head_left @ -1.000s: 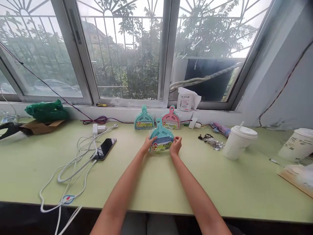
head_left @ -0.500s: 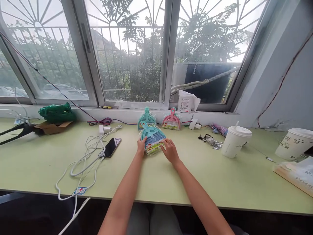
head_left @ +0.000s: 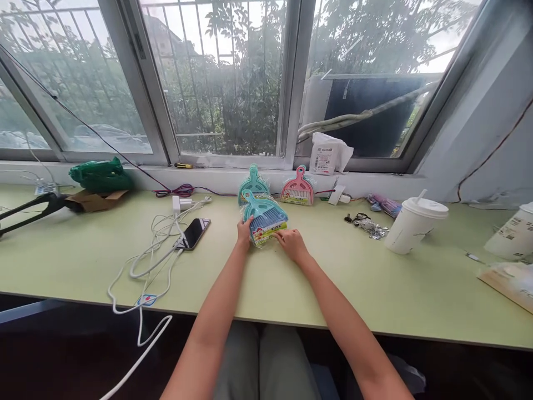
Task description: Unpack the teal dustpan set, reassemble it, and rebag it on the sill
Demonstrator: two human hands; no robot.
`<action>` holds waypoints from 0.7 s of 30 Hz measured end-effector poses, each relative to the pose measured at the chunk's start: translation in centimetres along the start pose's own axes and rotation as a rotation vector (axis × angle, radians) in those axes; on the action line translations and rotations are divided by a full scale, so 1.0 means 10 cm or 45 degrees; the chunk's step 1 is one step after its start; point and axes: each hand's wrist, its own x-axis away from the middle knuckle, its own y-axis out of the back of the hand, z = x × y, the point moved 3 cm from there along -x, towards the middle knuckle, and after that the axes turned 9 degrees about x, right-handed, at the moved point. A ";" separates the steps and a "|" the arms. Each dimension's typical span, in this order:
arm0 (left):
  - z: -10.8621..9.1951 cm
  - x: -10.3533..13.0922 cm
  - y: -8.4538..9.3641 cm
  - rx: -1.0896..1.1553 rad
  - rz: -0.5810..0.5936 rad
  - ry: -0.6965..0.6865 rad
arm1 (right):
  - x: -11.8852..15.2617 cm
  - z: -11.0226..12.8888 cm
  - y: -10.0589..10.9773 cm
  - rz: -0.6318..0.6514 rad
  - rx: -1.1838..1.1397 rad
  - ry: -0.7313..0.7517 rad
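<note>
A teal dustpan and brush set in clear wrapping, with a yellow-green label, is tilted above the table in front of me. My left hand grips its left edge, thumb on the front. At its lower right corner, my right hand has its fingers pinched together on the wrapping near the label. Behind it, a second teal set leans against the wall under the window. To the right of that leans a pink set, also wrapped.
On the green table, a phone and tangled white cables lie left. Keys and a lidded white cup are right. A green bag sits back left, a white packet on the sill.
The view has tilted down and shifted slightly. My right hand has moved from the label's right side down to the lower corner, its fingers closer together. My left hand keeps its hold.
</note>
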 end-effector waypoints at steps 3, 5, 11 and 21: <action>-0.01 -0.01 0.03 0.050 -0.058 0.010 | 0.01 -0.01 0.06 -0.099 -0.028 0.005; -0.01 -0.01 0.03 0.075 -0.079 0.038 | 0.01 0.01 0.10 -0.190 -0.092 0.000; -0.03 0.02 0.00 0.112 -0.109 0.073 | -0.03 -0.05 -0.12 0.057 -0.799 -0.362; -0.03 0.02 0.01 0.159 -0.096 0.063 | 0.01 -0.44 -0.22 -0.068 -0.745 -0.941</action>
